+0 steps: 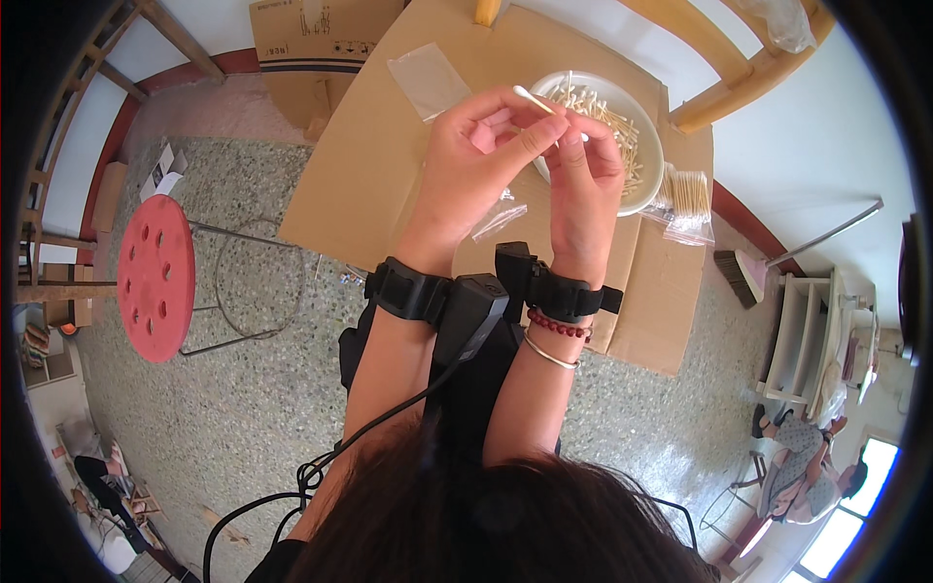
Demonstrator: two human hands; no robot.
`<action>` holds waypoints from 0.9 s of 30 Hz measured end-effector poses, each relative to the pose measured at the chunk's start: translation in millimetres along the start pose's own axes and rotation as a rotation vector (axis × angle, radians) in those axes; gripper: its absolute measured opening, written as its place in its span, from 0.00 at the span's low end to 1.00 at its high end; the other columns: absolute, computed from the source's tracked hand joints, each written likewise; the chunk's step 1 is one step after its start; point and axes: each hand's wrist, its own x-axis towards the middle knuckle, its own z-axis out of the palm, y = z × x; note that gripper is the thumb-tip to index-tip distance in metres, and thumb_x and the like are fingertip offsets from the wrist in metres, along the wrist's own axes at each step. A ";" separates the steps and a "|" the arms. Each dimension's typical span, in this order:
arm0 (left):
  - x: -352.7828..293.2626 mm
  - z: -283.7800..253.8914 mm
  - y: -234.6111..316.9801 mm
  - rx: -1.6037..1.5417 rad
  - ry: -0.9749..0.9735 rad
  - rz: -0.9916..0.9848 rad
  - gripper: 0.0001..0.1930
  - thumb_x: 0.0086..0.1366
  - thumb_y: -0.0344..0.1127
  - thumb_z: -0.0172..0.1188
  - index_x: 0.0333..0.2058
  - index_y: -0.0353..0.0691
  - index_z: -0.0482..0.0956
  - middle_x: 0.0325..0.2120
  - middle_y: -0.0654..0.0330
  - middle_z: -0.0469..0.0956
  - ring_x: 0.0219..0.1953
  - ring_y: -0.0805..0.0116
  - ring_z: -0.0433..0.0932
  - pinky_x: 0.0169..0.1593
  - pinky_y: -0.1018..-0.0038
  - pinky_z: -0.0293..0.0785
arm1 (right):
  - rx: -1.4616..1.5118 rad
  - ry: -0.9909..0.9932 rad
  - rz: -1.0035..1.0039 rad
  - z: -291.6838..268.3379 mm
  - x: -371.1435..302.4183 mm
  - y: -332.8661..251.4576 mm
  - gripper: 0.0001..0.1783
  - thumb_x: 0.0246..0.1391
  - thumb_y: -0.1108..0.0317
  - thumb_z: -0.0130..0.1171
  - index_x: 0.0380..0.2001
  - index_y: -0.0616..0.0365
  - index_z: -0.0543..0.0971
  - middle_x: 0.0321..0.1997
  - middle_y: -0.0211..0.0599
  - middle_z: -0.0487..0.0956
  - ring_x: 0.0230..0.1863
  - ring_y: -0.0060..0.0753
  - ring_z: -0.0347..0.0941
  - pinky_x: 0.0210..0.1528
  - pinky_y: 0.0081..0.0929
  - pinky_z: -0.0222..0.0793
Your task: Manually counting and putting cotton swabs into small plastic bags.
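My left hand (471,165) and my right hand (586,199) meet over the cardboard with thumbs and fingertips pinched together. Between them is a cotton swab (536,101), slanting down to the right, one white tip sticking out past my left fingers. A second white tip shows at my right fingertips, roughly in line with it; I take it for the swab's other end, as the middle is covered. Just beyond my right hand stands a white bowl (654,185) filled with loose cotton swabs (612,119). My right fingers overlap its near left edge in view.
A cardboard sheet (340,185) covers the work surface. On it lie a clear plastic bag (428,80), a small clear wrapper (501,222) and a bag of swabs (690,197). A red stool (155,282) stands left, a broom (743,277) right. Another person (802,466) sits lower right.
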 end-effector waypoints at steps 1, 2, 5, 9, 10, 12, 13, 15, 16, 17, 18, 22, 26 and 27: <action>-0.1 0.3 -0.1 -0.001 0.000 0.000 0.07 0.61 0.30 0.60 0.38 0.35 0.77 0.34 0.61 0.79 0.37 0.76 0.74 0.40 0.78 0.69 | -0.001 -0.005 0.007 -0.2 -0.2 -0.6 0.07 0.54 0.73 0.60 0.37 0.61 0.77 0.38 0.34 0.79 0.39 0.23 0.73 0.44 0.23 0.69; -0.2 0.7 -0.1 0.001 -0.002 -0.001 0.07 0.61 0.30 0.60 0.38 0.35 0.77 0.34 0.61 0.79 0.37 0.76 0.74 0.40 0.78 0.69 | -0.003 -0.010 0.015 -0.4 -0.3 -1.0 0.07 0.54 0.73 0.60 0.37 0.61 0.77 0.38 0.34 0.79 0.40 0.22 0.72 0.45 0.23 0.69; 0.0 1.4 1.0 0.007 0.006 -0.004 0.08 0.62 0.31 0.60 0.38 0.35 0.77 0.34 0.61 0.79 0.36 0.76 0.74 0.40 0.78 0.68 | 0.008 0.001 0.006 1.5 0.1 -1.0 0.07 0.55 0.71 0.60 0.36 0.60 0.77 0.37 0.33 0.79 0.38 0.21 0.71 0.44 0.21 0.68; 0.4 -0.7 3.4 0.036 0.047 -0.004 0.08 0.62 0.32 0.60 0.38 0.35 0.77 0.32 0.61 0.79 0.34 0.76 0.72 0.40 0.79 0.67 | -0.010 0.032 0.010 -0.5 1.9 1.4 0.07 0.55 0.69 0.60 0.35 0.60 0.77 0.35 0.30 0.78 0.36 0.19 0.69 0.42 0.20 0.66; 0.6 -0.9 3.5 0.037 0.048 -0.004 0.08 0.62 0.32 0.60 0.38 0.35 0.77 0.32 0.61 0.79 0.34 0.76 0.72 0.40 0.79 0.67 | -0.008 0.035 0.001 -0.5 2.4 1.4 0.07 0.55 0.69 0.60 0.35 0.59 0.77 0.34 0.29 0.77 0.35 0.19 0.69 0.41 0.19 0.66; 1.1 -1.3 3.1 0.020 0.033 -0.006 0.08 0.61 0.33 0.60 0.37 0.35 0.77 0.32 0.60 0.80 0.33 0.77 0.71 0.41 0.79 0.66 | -0.006 0.039 -0.008 -0.4 2.5 1.3 0.07 0.55 0.68 0.60 0.35 0.59 0.77 0.34 0.28 0.77 0.34 0.18 0.68 0.40 0.19 0.65; 1.1 -1.3 2.9 0.020 0.033 -0.006 0.08 0.61 0.33 0.60 0.37 0.35 0.77 0.32 0.60 0.80 0.33 0.77 0.71 0.41 0.79 0.66 | -0.019 0.046 -0.003 -0.3 2.5 0.9 0.07 0.55 0.67 0.60 0.34 0.59 0.77 0.33 0.27 0.77 0.33 0.18 0.68 0.40 0.19 0.65; 1.3 -0.8 2.5 0.010 0.032 -0.003 0.09 0.62 0.33 0.60 0.37 0.35 0.77 0.32 0.60 0.80 0.33 0.76 0.72 0.40 0.78 0.67 | -0.033 0.053 0.001 0.1 2.3 0.0 0.07 0.55 0.67 0.61 0.34 0.59 0.77 0.33 0.27 0.76 0.33 0.17 0.68 0.39 0.18 0.65; 1.4 -0.5 1.9 0.010 0.032 -0.003 0.09 0.62 0.33 0.60 0.37 0.35 0.77 0.32 0.60 0.80 0.33 0.76 0.72 0.40 0.78 0.67 | -0.040 0.053 0.005 0.4 2.1 -0.6 0.07 0.55 0.67 0.61 0.34 0.59 0.77 0.33 0.26 0.76 0.33 0.17 0.67 0.39 0.18 0.64; 1.6 -0.3 1.0 0.013 0.037 0.006 0.09 0.62 0.33 0.60 0.38 0.35 0.76 0.32 0.60 0.80 0.34 0.77 0.73 0.40 0.79 0.67 | -0.048 0.054 0.008 0.6 1.9 -1.2 0.07 0.55 0.67 0.61 0.34 0.59 0.77 0.33 0.26 0.76 0.33 0.17 0.67 0.39 0.17 0.64; 1.7 -0.6 0.7 0.018 0.043 0.016 0.09 0.62 0.33 0.60 0.38 0.35 0.76 0.32 0.60 0.80 0.35 0.77 0.74 0.40 0.79 0.67 | -0.047 0.054 0.008 0.8 1.8 -1.4 0.07 0.55 0.67 0.61 0.34 0.59 0.77 0.33 0.26 0.76 0.33 0.17 0.67 0.39 0.17 0.64; 3.8 -2.8 -2.3 0.046 0.080 -0.013 0.09 0.62 0.34 0.60 0.38 0.36 0.76 0.32 0.61 0.80 0.36 0.77 0.75 0.39 0.79 0.67 | -0.170 0.051 0.021 -1.0 3.2 -1.2 0.07 0.55 0.67 0.61 0.33 0.59 0.77 0.31 0.25 0.76 0.32 0.15 0.67 0.37 0.15 0.63; 4.4 -9.8 -4.5 0.145 0.139 -0.051 0.09 0.63 0.35 0.59 0.37 0.36 0.77 0.31 0.63 0.80 0.36 0.78 0.75 0.38 0.79 0.68 | -0.324 0.056 0.042 2.5 4.2 2.4 0.07 0.56 0.67 0.60 0.34 0.59 0.77 0.30 0.24 0.76 0.30 0.14 0.66 0.36 0.14 0.62; 4.9 -11.0 -7.9 0.197 0.148 -0.063 0.09 0.63 0.36 0.59 0.36 0.36 0.78 0.30 0.64 0.80 0.35 0.78 0.75 0.37 0.79 0.68 | -0.326 0.059 0.042 1.4 4.4 2.5 0.07 0.56 0.67 0.60 0.34 0.59 0.77 0.30 0.24 0.76 0.30 0.14 0.66 0.36 0.14 0.62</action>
